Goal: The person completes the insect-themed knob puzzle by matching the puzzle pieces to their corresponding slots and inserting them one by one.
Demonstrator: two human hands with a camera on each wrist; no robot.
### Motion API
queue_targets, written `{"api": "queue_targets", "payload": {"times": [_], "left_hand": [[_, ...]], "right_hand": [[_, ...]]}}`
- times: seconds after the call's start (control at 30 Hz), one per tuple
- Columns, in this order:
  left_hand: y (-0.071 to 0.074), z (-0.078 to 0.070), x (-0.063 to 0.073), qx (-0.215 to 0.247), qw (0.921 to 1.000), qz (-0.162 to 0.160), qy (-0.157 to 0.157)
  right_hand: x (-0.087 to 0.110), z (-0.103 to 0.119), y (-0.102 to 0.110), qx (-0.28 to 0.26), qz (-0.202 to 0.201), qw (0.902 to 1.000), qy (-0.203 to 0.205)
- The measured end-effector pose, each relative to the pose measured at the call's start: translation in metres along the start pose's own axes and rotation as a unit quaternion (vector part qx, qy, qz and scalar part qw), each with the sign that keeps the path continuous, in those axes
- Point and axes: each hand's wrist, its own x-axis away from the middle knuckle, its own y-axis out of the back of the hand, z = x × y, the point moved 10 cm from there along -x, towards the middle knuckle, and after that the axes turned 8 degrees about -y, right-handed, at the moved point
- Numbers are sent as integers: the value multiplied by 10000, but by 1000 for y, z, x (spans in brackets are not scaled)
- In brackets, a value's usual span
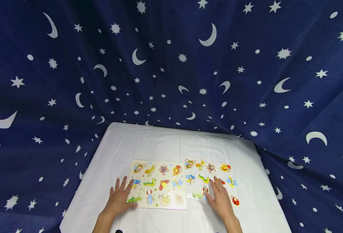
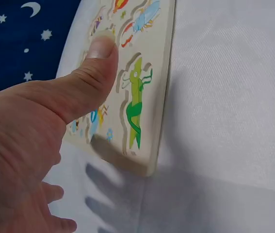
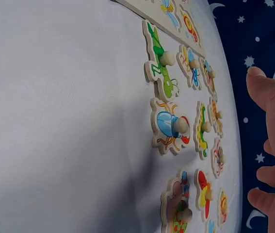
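A pale wooden peg-puzzle board (image 1: 184,194) printed with insects lies on the white cloth. My left hand (image 1: 117,199) is at its left edge, fingers spread and fairly straight. In the left wrist view the thumb (image 2: 91,73) extends over the board near the green grasshopper recess (image 2: 135,107); whether it touches is unclear. My right hand (image 1: 220,200) is over the loose knobbed pieces, holding nothing, and hides some of them. Below it in the right wrist view lie a blue beetle piece (image 3: 166,125), a green grasshopper piece (image 3: 154,43) and a caterpillar piece (image 3: 200,128).
More loose pieces lie right of the board, including a bee (image 1: 189,164), a spider (image 1: 210,168) and a ladybug (image 1: 234,200). White cloth (image 1: 159,142) covers the table. A dark blue curtain (image 1: 171,81) with moons and stars surrounds its back and sides.
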Motion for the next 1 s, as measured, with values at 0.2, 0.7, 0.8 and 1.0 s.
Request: {"api": "queue_targets", "payload": {"times": [0.2, 0.7, 0.8, 1.0], "left_hand": [[-10, 14, 3, 10, 9986, 364, 395], [-28, 18, 8, 144, 9972, 467, 559], [-29, 18, 8, 31, 9977, 386, 549], [-28, 18, 8, -91, 9984, 262, 495]], "right_hand": [[-2, -1, -3, 24, 121, 9999, -23], [-2, 0, -6, 117, -143, 9998, 4], [-4, 2, -7, 158, -165, 9997, 26], [-7, 4, -12, 248, -84, 9996, -92]]}}
